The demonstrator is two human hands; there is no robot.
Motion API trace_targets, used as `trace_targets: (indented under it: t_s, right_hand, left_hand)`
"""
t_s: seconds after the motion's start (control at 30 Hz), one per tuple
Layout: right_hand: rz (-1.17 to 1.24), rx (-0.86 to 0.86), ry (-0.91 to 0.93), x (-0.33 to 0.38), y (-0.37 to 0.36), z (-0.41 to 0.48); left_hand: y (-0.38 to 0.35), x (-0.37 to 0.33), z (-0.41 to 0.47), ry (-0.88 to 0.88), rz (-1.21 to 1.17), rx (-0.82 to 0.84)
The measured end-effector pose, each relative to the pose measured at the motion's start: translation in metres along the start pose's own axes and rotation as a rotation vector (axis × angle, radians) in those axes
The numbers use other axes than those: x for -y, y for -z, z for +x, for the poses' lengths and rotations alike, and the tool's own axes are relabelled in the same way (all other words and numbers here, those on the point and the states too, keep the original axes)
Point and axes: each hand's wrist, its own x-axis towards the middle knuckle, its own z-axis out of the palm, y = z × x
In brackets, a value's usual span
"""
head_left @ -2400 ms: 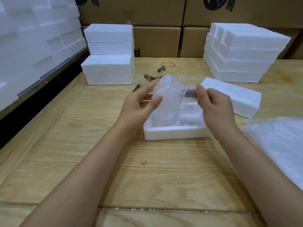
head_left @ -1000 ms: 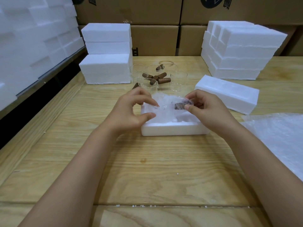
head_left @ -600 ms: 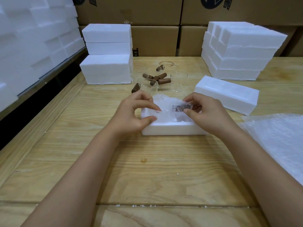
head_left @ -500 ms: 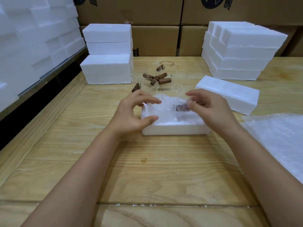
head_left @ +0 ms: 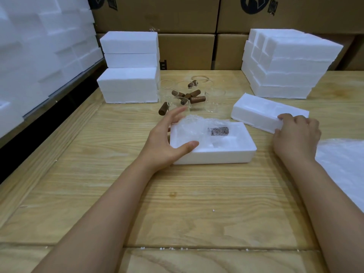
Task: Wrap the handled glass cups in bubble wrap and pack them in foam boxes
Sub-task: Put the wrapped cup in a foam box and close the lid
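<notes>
A bubble-wrapped glass cup (head_left: pixel 199 129) with a brown handle lies in the open white foam box (head_left: pixel 220 155) at the table's middle. My left hand (head_left: pixel 167 141) holds the box's left end, thumb on its front rim, fingers along the far side. My right hand (head_left: pixel 296 133) grips the near end of the foam lid (head_left: pixel 260 112), which lies on the table to the right of the box. Several unwrapped glass cups (head_left: pixel 187 95) with brown handles stand behind the box.
Stacks of closed foam boxes (head_left: pixel 129 67) stand at back left, and a larger foam stack (head_left: pixel 285 64) at back right. Bubble wrap sheets (head_left: pixel 344 170) lie at the right edge. Cardboard cartons (head_left: pixel 187 50) line the back. Foam pieces fill the left shelf (head_left: pixel 39 46).
The wrapped cup went down from the air into the foam box. My right hand let go of it and moved right onto the foam lid. My left hand shifted to the box's left end.
</notes>
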Motion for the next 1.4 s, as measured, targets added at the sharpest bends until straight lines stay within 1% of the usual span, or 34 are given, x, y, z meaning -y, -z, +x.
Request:
trace_targets:
  t_s: [0.13, 0.2, 0.3, 0.37, 0.43, 0.5, 0.57, 0.67, 0.73, 0.83, 0.9, 1.0, 1.07, 1.13, 1.23, 1.33, 1.4]
  right_hand:
    - [0.086, -0.063, 0.048, 0.003, 0.001, -0.002]
    - [0.212, -0.137, 0.088, 0.009, 0.007, -0.004]
    - [0.573, -0.243, 0.128, 0.021, 0.020, -0.007]
    - [0.837, -0.260, 0.174, 0.028, 0.031, -0.010]
    - [0.997, -0.276, 0.260, 0.033, 0.041, -0.015]
    - [1.012, -0.287, 0.375, 0.037, 0.048, -0.022]
    - [0.968, -0.249, 0.501, 0.041, 0.052, -0.027]
    - [0.862, -0.181, 0.670, 0.049, 0.053, -0.034]
    - [0.824, -0.139, 0.720, 0.054, 0.051, -0.038]
    - [0.840, -0.116, 0.720, 0.057, 0.050, -0.041]
    - [0.913, -0.094, 0.715, 0.056, 0.051, -0.041]
    - [1.114, 0.018, 0.719, 0.053, 0.054, -0.038]
    - [1.145, 0.050, 0.710, 0.053, 0.054, -0.036]
    - [1.175, 0.033, 0.664, 0.055, 0.052, -0.036]
    - [1.287, -0.067, 0.575, 0.059, 0.054, -0.036]
    - [1.352, -0.162, 0.502, 0.060, 0.060, -0.035]
    - [1.370, -0.165, 0.411, 0.061, 0.061, -0.034]
  left_hand:
    - [-0.001, 0.002, 0.001, 0.023, 0.000, -0.003]
    - [-0.001, 0.003, 0.002, 0.032, -0.014, -0.003]
    - [0.000, 0.005, 0.002, 0.032, -0.028, 0.001]
    - [0.000, 0.004, 0.001, 0.013, -0.051, -0.016]
    - [0.001, 0.001, 0.000, -0.022, -0.093, -0.109]
    - [0.002, -0.002, 0.001, -0.082, -0.070, -0.240]
    - [0.003, -0.003, 0.002, -0.163, 0.022, -0.347]
    - [0.006, -0.004, 0.006, -0.316, 0.200, -0.415]
    - [0.007, -0.004, 0.008, -0.411, 0.264, -0.434]
    - [0.007, -0.005, 0.009, -0.458, 0.257, -0.461]
    - [0.008, -0.005, 0.009, -0.404, 0.217, -0.462]
    - [0.010, -0.009, 0.009, -0.288, 0.152, -0.495]
    - [0.011, -0.012, 0.010, -0.273, 0.131, -0.523]
    - [0.011, -0.015, 0.011, -0.269, 0.079, -0.542]
    - [0.011, -0.024, 0.010, -0.246, -0.007, -0.551]
    - [0.011, -0.028, 0.011, -0.315, -0.049, -0.520]
    - [0.010, -0.028, 0.010, -0.325, -0.061, -0.514]
